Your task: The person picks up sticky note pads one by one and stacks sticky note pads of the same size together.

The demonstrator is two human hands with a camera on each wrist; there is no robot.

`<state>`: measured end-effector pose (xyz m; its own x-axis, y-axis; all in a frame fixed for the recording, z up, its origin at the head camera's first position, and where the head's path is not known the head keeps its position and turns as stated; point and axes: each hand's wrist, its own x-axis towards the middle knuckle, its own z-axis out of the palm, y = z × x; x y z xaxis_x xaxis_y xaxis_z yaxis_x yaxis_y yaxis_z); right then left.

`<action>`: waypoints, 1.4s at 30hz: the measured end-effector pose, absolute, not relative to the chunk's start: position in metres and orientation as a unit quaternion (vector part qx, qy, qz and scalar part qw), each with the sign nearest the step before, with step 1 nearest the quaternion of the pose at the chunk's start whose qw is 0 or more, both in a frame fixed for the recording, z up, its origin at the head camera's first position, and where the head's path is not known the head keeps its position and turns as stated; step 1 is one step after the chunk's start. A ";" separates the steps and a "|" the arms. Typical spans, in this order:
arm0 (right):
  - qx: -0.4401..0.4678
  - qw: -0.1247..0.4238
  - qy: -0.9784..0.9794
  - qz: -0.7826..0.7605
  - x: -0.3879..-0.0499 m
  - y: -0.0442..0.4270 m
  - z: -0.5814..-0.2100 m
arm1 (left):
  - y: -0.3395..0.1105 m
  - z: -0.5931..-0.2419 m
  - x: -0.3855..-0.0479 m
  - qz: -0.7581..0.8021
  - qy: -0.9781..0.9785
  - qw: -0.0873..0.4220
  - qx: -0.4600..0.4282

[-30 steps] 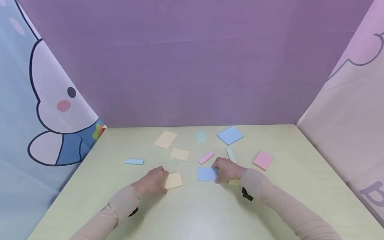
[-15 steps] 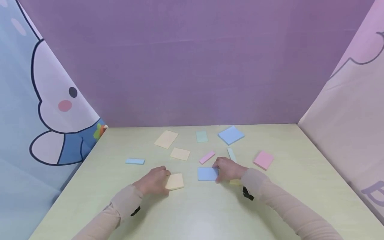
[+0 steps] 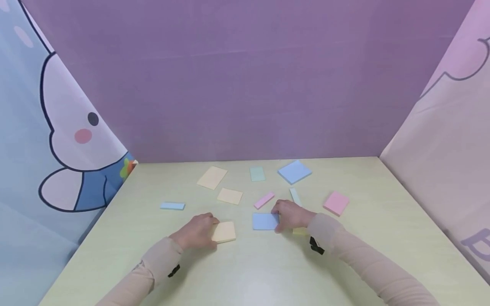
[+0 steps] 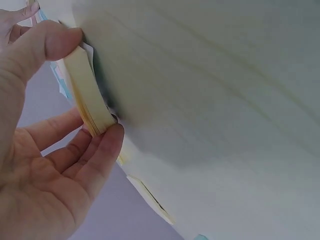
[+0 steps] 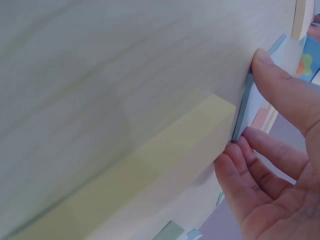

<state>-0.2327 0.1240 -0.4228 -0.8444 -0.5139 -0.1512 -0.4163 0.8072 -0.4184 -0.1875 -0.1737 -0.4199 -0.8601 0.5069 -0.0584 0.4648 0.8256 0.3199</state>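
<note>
Between thumb and fingers, my left hand [image 3: 196, 231] pinches a cream sticky note pad [image 3: 226, 232] at its left side. In the left wrist view the thick stack of sheets in this pad [image 4: 85, 90] shows edge-on, close to the table. My right hand [image 3: 294, 216] grips the right side of a blue sticky note pad [image 3: 264, 221], which looks thinner and lies flat or nearly so. Partly hidden beneath the right wrist is a yellow pad [image 3: 300, 231]; the right wrist view shows this yellow pad [image 5: 150, 160] beside the fingers.
Behind the hands lie two cream pads [image 3: 212, 177] [image 3: 230, 196], a green pad [image 3: 257, 174], a large blue pad [image 3: 294, 172], a pink strip [image 3: 264, 200] and a pale green strip [image 3: 295, 196]. A light blue strip [image 3: 172, 206] lies left, a pink pad [image 3: 336, 203] right. A purple backdrop [image 3: 252, 85] stands behind.
My left hand has slid slightly to the right with the cream pad, a little nearer the blue one. The right hand and its blue pad stay practically where they were.
</note>
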 end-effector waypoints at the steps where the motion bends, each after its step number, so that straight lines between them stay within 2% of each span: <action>1: -0.247 0.129 0.942 -0.187 -0.233 0.124 -0.423 | -0.173 -0.420 -0.188 0.149 0.952 0.070 0.256; 42: -0.230 0.138 0.939 -0.217 -0.233 0.127 -0.423 | -0.135 -0.407 -0.203 0.143 0.943 0.057 0.296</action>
<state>-0.2326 0.1272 -0.4234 -0.8560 -0.4917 -0.1596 -0.3719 0.8002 -0.4705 -0.2033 -0.1349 -0.4065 -0.8180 0.5747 -0.0222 0.5423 0.7836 0.3030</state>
